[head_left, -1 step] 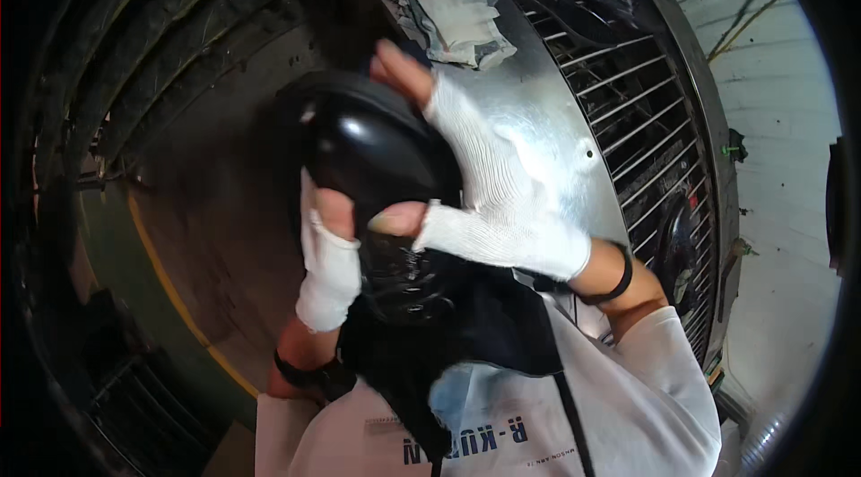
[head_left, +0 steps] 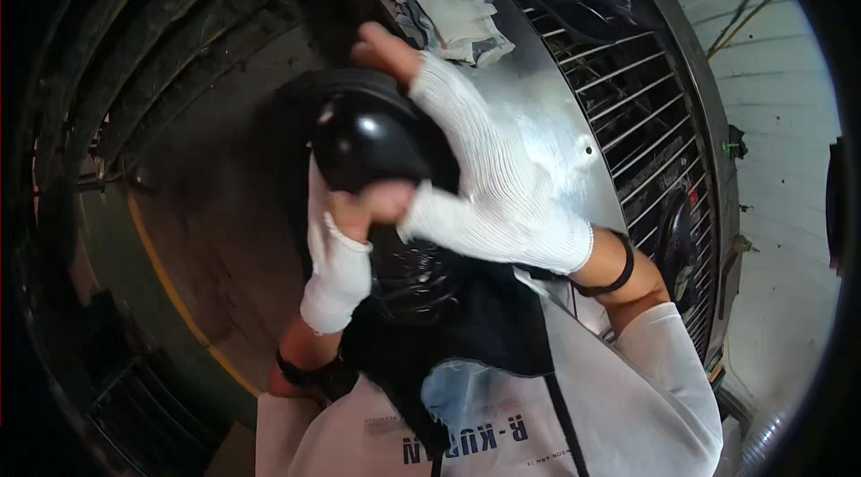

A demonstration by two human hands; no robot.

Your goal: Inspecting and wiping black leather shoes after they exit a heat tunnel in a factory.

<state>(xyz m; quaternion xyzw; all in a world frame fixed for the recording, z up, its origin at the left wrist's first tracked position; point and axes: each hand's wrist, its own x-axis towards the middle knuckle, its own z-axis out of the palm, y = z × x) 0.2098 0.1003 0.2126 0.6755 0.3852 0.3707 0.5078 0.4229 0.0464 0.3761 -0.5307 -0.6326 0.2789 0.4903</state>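
Note:
A glossy black lace-up shoe (head_left: pixel 368 141) is held before my chest, its rounded toe pointing away and its laced part nearer my body. At its near left side is my left hand (head_left: pixel 341 271), in a white fingerless knit glove, with the thumb on top and the other fingers hidden. My right hand (head_left: pixel 493 163), gloved the same way, clasps the shoe from the right. Its fingertips reach past the far edge and its thumb lies over the upper, meeting my left thumb. Motion blurs both thumbs and the shoe's outline.
To the right runs a metal bench top (head_left: pixel 538 100) with a crumpled pale cloth (head_left: pixel 453 11) at its far end. Beside it is a barred rack (head_left: pixel 637 136) with dark shoe-like things. Curved dark shelves (head_left: pixel 179 38) stand at left. I wear a black apron (head_left: pixel 484 325).
My right hand has shifted slightly away and to the left, its thumb moving left over the shoe toward my left thumb. The shoe has turned or shifted a little.

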